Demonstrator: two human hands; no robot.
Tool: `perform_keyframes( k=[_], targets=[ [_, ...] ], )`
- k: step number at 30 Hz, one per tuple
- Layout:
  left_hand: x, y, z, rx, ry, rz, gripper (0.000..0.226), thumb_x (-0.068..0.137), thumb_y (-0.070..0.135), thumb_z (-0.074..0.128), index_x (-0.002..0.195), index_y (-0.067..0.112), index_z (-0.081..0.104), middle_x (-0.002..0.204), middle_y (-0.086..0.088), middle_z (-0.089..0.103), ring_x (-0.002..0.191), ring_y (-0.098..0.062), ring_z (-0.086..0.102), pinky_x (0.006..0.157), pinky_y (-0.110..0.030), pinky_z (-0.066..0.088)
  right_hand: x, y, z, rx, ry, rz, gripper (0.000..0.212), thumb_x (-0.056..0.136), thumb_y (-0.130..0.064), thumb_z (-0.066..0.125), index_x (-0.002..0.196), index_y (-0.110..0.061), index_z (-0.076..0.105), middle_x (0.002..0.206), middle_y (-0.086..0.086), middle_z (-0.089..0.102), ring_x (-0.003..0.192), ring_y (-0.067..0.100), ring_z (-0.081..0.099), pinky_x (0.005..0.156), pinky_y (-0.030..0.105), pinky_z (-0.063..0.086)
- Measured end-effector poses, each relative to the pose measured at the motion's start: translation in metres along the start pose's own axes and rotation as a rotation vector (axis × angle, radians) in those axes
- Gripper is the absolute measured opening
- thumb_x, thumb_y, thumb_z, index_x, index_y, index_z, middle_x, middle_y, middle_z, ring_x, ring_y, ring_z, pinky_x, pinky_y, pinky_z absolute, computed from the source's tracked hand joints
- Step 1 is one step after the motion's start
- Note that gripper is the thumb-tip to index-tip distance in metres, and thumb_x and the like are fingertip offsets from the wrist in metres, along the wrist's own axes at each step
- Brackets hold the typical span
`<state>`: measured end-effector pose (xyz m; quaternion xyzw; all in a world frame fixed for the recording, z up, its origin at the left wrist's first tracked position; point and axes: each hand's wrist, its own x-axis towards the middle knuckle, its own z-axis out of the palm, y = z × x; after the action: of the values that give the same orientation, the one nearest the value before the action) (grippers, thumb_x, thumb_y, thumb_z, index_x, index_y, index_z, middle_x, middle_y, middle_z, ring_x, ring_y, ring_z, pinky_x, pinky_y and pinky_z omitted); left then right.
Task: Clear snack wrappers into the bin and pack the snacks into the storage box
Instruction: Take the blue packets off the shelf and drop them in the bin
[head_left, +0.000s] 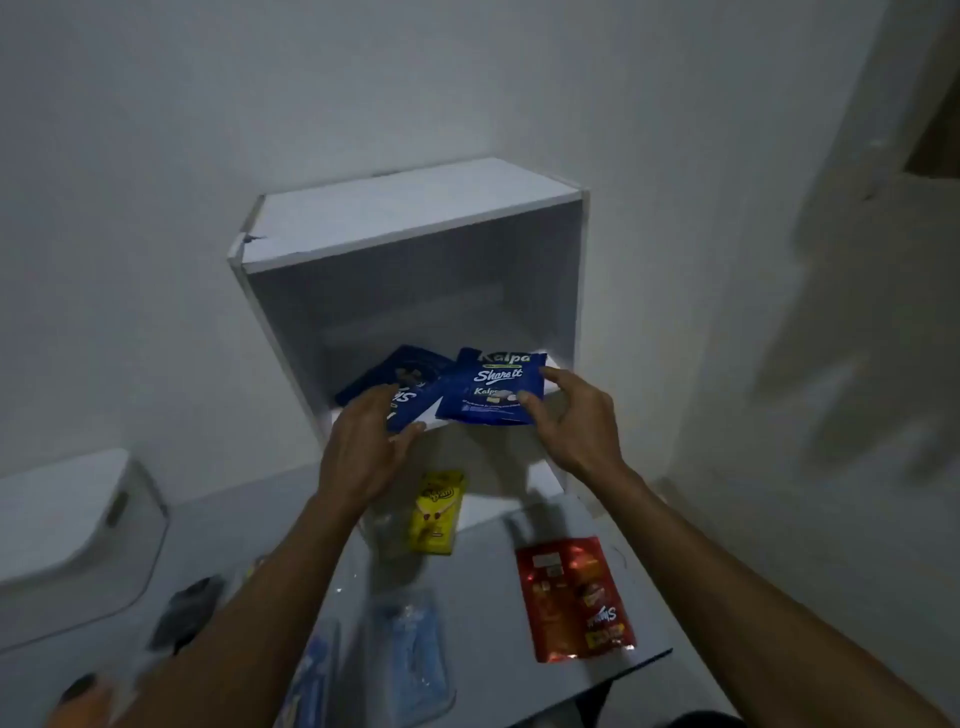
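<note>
Red snack pack (574, 597) waits on table (493, 649). Right hand (576, 415) pinches blue Kalpa pack (493, 387), left hand (363, 447) grips second blue pack (408, 408), both at white storage box (410, 249) mouth, likely slotting in side by side.

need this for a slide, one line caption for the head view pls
Both hands place blue snack packs on the white storage box shelf: left hand holds one pack, right hand another.
</note>
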<state>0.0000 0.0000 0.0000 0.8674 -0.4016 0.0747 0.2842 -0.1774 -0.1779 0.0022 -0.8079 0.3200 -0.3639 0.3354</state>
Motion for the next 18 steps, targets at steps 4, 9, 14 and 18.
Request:
perform_keyframes(
  k=[4,9,14,18],
  targets=[
    [0.023,-0.024,0.021,0.049,-0.11,-0.01,0.076,0.086,0.046,0.069,0.146,0.01,0.04,0.151,-0.013,0.042,0.139,-0.03,0.039,0.114,-0.044,0.032,0.013,0.018,0.029,-0.169,-0.104,-0.078,0.059,0.083,-0.043,0.074,0.132,-0.016,0.059,0.124,0.005,0.067,0.106,0.024,0.065,0.092,0.039,0.054],
    [0.047,-0.057,0.046,0.166,-0.232,0.059,0.087,0.084,0.052,0.067,0.149,0.009,0.03,0.155,-0.014,0.035,0.145,-0.031,0.029,0.119,-0.049,0.02,0.035,0.046,0.058,-0.401,-0.221,-0.171,0.07,0.078,-0.045,0.076,0.138,-0.017,0.052,0.139,0.007,0.058,0.131,0.029,0.049,0.108,0.05,0.036],
    [0.048,-0.074,0.061,0.174,-0.319,0.092,0.079,0.084,0.062,0.06,0.141,0.013,0.036,0.147,-0.011,0.043,0.131,-0.033,0.039,0.113,-0.049,0.029,0.047,0.066,0.077,-0.593,-0.35,-0.177,0.077,0.085,-0.058,0.064,0.148,-0.024,0.038,0.151,0.008,0.044,0.143,0.027,0.034,0.114,0.056,0.026],
    [0.041,-0.086,0.071,0.193,-0.238,0.156,0.074,0.088,0.05,0.063,0.143,0.006,0.041,0.149,-0.015,0.044,0.137,-0.034,0.038,0.115,-0.05,0.028,0.048,0.08,0.083,-0.613,-0.25,-0.325,0.062,0.083,-0.042,0.073,0.137,-0.019,0.052,0.137,0.007,0.059,0.131,0.028,0.051,0.103,0.058,0.038]
  ],
)
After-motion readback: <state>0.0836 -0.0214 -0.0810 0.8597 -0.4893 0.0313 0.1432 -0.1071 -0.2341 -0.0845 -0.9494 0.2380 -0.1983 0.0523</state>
